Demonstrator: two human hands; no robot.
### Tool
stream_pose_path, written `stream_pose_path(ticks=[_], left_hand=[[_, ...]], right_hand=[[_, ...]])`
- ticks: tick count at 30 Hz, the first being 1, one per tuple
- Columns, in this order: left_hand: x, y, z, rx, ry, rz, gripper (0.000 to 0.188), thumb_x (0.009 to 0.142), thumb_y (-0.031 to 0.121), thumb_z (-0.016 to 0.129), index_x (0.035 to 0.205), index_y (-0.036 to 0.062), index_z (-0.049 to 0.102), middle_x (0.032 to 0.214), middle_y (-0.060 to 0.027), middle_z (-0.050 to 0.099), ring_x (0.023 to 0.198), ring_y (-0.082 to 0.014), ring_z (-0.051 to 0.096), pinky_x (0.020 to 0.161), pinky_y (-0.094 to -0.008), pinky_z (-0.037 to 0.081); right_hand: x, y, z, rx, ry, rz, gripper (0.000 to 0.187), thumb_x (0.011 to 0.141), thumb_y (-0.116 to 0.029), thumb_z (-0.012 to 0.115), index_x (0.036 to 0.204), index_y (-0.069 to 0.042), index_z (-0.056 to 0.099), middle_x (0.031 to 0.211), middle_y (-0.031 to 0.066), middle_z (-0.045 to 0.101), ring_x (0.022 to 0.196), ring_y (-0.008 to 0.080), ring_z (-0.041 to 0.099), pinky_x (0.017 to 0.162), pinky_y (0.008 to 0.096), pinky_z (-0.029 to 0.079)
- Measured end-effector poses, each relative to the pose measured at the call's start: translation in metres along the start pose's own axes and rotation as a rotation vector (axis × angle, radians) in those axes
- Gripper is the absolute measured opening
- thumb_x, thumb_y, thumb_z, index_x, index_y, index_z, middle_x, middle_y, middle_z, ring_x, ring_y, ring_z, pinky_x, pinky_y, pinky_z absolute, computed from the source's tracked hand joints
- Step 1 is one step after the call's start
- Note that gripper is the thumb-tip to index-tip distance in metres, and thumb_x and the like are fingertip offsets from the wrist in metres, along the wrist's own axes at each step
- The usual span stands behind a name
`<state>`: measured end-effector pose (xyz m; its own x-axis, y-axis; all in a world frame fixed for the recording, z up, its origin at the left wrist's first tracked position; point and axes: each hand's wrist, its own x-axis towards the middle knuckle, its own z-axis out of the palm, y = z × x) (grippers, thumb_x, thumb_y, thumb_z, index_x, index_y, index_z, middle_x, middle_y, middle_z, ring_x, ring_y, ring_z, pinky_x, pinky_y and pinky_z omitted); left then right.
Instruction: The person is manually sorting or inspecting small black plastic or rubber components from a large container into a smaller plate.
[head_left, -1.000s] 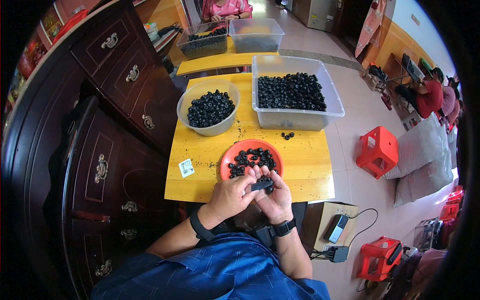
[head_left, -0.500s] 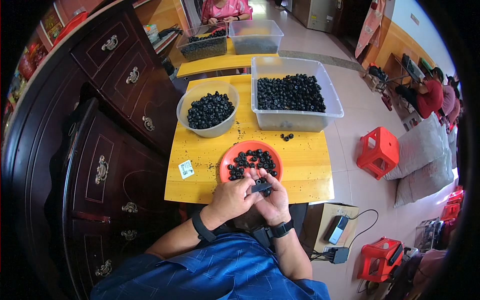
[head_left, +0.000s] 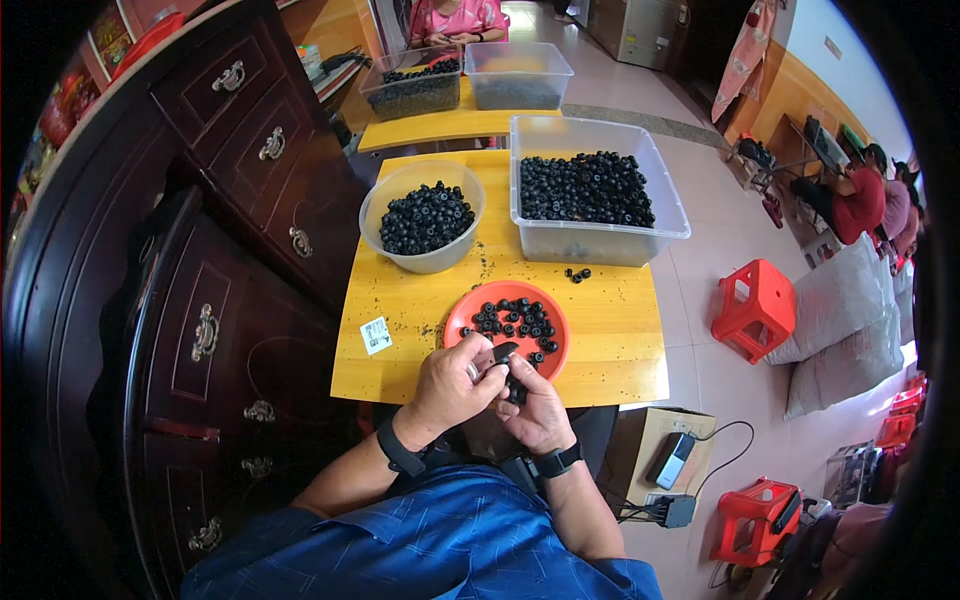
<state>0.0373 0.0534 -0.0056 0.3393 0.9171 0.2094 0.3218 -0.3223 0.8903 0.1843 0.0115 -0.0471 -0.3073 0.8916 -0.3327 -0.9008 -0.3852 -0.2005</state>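
Observation:
My left hand is closed on a small knife, its dark, flat blade pointing toward my right hand. Closed around several black ring-shaped pieces, my right hand holds one up at its fingertips against the blade. Both hands meet over the near edge of a red plate. More black pieces of the same kind, round with a hole through them, lie scattered on that plate. The fingers partly cover the piece under the blade.
Behind the plate stand a round tub and a large clear bin, both holding black pieces. A few loose pieces and a white label lie on the yellow table. A dark cabinet borders the left. Across sits another person.
My right hand has turned from palm-up to curled around the pieces. The left hand has shifted slightly left, and the blade now sits higher, at the right fingertips.

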Motion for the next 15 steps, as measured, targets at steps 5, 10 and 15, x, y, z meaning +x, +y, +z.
stream_pose_path(ticks=[5,10,15], left_hand=[[-0.003,0.001,-0.005,0.089,-0.026,0.062,0.011,0.086,0.006,0.069,0.091,0.0037,0.060,0.067,-0.0073,0.062,0.061,-0.0157,0.067,0.054,-0.0309,0.050],[-0.004,0.003,-0.014,0.182,-0.091,0.106,0.012,0.086,0.008,0.071,0.094,0.0046,0.062,0.068,-0.0080,0.064,0.061,-0.0172,0.067,0.055,-0.0316,0.050],[-0.003,0.007,-0.019,0.000,-0.090,0.092,0.013,0.086,0.007,0.072,0.095,0.0027,0.063,0.067,-0.0041,0.060,0.058,-0.0093,0.056,0.056,-0.0270,0.047]], right_hand=[[-0.002,0.006,0.008,-0.186,-0.018,-0.084,0.016,0.103,-0.027,0.054,0.109,-0.012,0.058,0.089,-0.0030,0.060,0.067,0.0037,0.054,0.048,0.0157,0.039],[-0.003,0.011,0.010,-0.317,0.020,-0.160,0.016,0.103,-0.028,0.054,0.106,-0.013,0.058,0.089,-0.0033,0.059,0.067,0.0029,0.051,0.049,0.0158,0.037],[-0.003,0.010,0.010,-0.333,-0.002,-0.200,0.015,0.103,-0.027,0.055,0.106,-0.013,0.059,0.088,-0.0042,0.058,0.066,0.0034,0.045,0.051,0.0165,0.033]])
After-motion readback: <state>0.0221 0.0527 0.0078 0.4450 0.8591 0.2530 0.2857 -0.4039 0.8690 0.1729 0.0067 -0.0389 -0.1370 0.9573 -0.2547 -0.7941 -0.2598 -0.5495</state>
